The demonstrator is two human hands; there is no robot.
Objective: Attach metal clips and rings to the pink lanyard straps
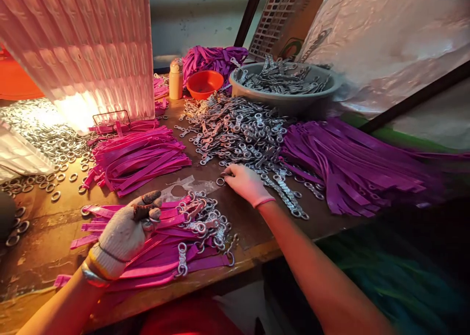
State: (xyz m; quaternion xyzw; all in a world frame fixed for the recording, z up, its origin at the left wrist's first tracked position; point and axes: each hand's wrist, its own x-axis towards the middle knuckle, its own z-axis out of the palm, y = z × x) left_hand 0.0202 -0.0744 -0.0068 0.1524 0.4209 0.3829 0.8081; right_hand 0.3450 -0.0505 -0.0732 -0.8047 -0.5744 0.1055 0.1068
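Observation:
My left hand (127, 232), in a knitted glove with dark, worn fingertips, is over a bundle of pink straps (147, 266). Its fingers are curled; a small metallic glint shows among them, too hidden to name. Linked metal pieces (205, 222) are attached at the right ends of these straps. In a light glove, my right hand (246, 183) reaches to the near side of a heap of metal links (238, 129). Thumb and fingers pinch together at a small metal ring (220, 181) just above the tabletop.
Pink straps (139, 158) lie behind my left hand, purple straps (352, 163) at right. Loose rings (62, 149) spread at left beneath a pink ribbed panel (103, 46). At the back stand a grey basin (257, 92) of links, a red bowl (200, 92) and a bottle (176, 83).

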